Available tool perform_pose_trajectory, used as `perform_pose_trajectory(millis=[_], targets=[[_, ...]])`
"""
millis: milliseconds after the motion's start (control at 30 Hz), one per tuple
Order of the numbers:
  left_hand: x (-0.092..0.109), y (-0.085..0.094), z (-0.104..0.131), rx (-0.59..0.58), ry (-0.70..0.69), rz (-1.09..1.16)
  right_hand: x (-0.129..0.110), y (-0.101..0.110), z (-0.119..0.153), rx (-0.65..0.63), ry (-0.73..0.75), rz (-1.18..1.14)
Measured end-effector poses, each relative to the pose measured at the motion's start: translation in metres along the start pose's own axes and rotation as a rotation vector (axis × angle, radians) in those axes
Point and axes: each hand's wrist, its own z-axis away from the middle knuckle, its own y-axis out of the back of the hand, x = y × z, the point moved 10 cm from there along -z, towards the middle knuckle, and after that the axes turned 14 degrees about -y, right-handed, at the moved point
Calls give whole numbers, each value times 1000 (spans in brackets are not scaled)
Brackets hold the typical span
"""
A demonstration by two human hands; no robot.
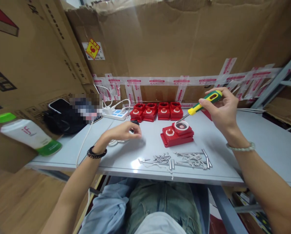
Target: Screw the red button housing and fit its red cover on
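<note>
Two piles of screws [174, 159] lie nearest me on the table [257, 143]. Beyond them sits the red switch box [176, 135], right of centre, closer to my right hand [221, 110], which grips the screwdriver [204, 103]; its shaft slants down-left into the box's round opening. My left hand [123, 131], off to the box's left, pinches a small dark part [135, 122].

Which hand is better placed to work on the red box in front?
Right. The right hand already grips the screwdriver, its tip at the red box. The left hand is off to the side, pinching something small.
</note>
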Motion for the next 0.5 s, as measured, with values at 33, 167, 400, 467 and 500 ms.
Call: perform_pose_trajectory(millis=[33, 167, 400, 467, 500], targets=[[18, -17, -9, -71, -75, 46, 2, 1, -1, 16, 12, -17], [47, -63, -29, -245, -174, 133, 7, 2, -4, 16, 27, -53], [31, -80, -24, -360, -80, 188, 2, 4, -2, 18, 38, -57], [35, -73, -25, -320, -119, 175, 0, 7, -2, 64, 65, -35], [38, -67, -28, -271, -151, 151, -3, 10, -1, 105, 90, -35]])
